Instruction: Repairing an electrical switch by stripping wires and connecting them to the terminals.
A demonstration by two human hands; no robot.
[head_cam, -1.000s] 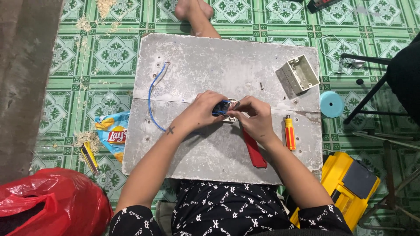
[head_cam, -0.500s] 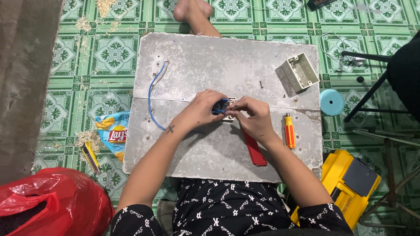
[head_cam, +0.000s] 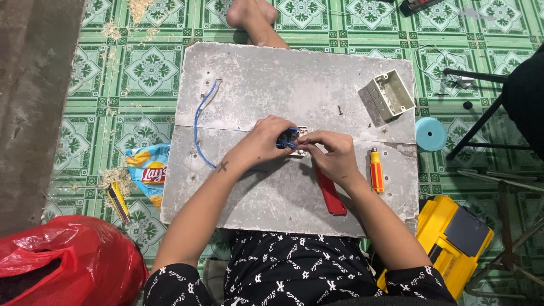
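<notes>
My left hand and my right hand meet at the middle of a grey slab lying across my lap. Together they grip a small white electrical fitting with blue wire ends at it; most of it is hidden by my fingers. A loose blue wire curves across the slab to the left of my left hand. A red flat tool lies on the slab under my right wrist. An orange and yellow screwdriver lies just right of my right hand.
A cream open wall box sits at the slab's far right corner. Beside the slab on the tiled floor are a light blue tape roll, a yellow case, a snack bag, a red plastic bag and black chair legs. A bare foot rests beyond the slab.
</notes>
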